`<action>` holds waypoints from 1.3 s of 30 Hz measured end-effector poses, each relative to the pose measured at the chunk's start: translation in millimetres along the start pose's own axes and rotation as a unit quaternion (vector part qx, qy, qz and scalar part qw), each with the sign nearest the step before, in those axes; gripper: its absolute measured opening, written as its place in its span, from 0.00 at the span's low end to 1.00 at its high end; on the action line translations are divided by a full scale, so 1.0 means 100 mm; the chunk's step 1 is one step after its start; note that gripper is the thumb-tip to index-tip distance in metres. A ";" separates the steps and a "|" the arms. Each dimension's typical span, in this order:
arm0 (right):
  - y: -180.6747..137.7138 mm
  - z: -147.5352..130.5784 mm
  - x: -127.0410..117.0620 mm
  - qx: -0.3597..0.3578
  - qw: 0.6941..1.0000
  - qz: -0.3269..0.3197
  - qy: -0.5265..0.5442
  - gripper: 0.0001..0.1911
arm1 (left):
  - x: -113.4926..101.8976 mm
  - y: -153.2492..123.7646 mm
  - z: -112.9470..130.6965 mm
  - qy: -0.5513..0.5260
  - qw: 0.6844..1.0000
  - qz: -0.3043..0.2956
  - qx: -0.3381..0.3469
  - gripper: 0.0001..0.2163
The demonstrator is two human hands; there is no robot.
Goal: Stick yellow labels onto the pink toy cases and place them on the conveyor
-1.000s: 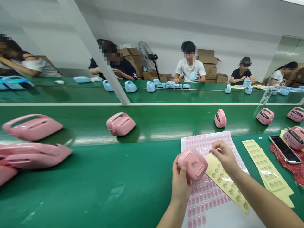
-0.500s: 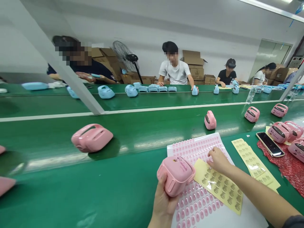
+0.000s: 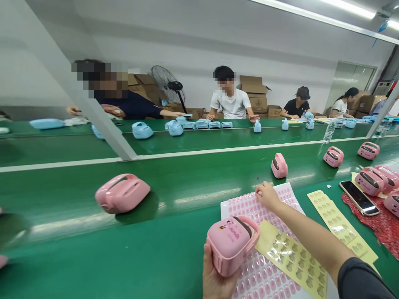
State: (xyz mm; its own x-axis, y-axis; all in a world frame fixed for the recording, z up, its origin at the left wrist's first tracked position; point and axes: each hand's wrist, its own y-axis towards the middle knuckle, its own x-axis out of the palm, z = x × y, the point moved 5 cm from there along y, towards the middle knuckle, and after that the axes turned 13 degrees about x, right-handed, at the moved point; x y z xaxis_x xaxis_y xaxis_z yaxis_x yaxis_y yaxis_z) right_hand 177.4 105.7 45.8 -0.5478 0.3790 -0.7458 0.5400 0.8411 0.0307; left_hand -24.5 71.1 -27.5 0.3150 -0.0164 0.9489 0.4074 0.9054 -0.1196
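Note:
My left hand (image 3: 218, 278) is wrapped round a pink plastic case with a carry handle (image 3: 229, 249), its printed lid facing up. The case is held above the lower left of a white sheet of pink oval stickers (image 3: 262, 274). Near the far edge of that sheet is my right hand (image 3: 266, 196), fingers pinched together; whatever lies between the fingertips is too small to make out. A yellow sheet of grey stickers (image 3: 294, 257) lies across the pink sticker sheet, partly under my right forearm.
More yellow sticker sheets (image 3: 339, 224) lie to the right, beside a phone (image 3: 359, 197) on red wrap (image 3: 368, 220). Several pink cases (image 3: 123, 193) stand along the green belt (image 3: 199, 174). Across it, co-workers (image 3: 230, 101) sit by blue cases (image 3: 142, 130). A slanted post (image 3: 102, 120) rises at left.
My right hand has moved from the yellow sheet to the far part of the pink sticker sheet. The case has turned, showing its handle more. A co-worker at left has stretched out an arm.

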 end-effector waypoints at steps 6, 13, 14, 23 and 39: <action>-0.53 -0.10 -0.11 0.031 0.986 -0.032 0.162 0.07 | 0.14 -0.05 0.01 -0.008 0.998 0.004 0.066 0.20; -1.15 -0.29 0.16 0.093 0.885 -0.085 0.449 0.13 | 0.28 -0.10 0.02 -0.049 0.993 0.069 0.087 0.24; -1.20 -0.33 0.20 0.093 0.881 -0.088 0.455 0.13 | 0.28 -0.11 0.01 -0.057 0.990 0.093 0.093 0.23; -1.28 -0.47 0.23 0.088 0.890 -0.053 0.444 0.13 | 0.32 -0.13 -0.04 -0.113 0.982 0.116 0.097 0.23; -1.27 -0.46 0.19 0.026 0.931 0.015 0.363 0.08 | 0.24 -0.09 -0.08 -0.115 0.986 0.084 0.089 0.28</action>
State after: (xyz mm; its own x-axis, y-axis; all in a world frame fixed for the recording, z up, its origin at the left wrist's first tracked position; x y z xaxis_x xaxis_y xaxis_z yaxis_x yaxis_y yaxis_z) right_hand 68.8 23.6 58.4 -0.8097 0.5786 -0.0984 0.5816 0.8134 -0.0030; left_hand -13.6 58.7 -6.5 0.1540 0.2190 0.9635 0.2022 0.9475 -0.2477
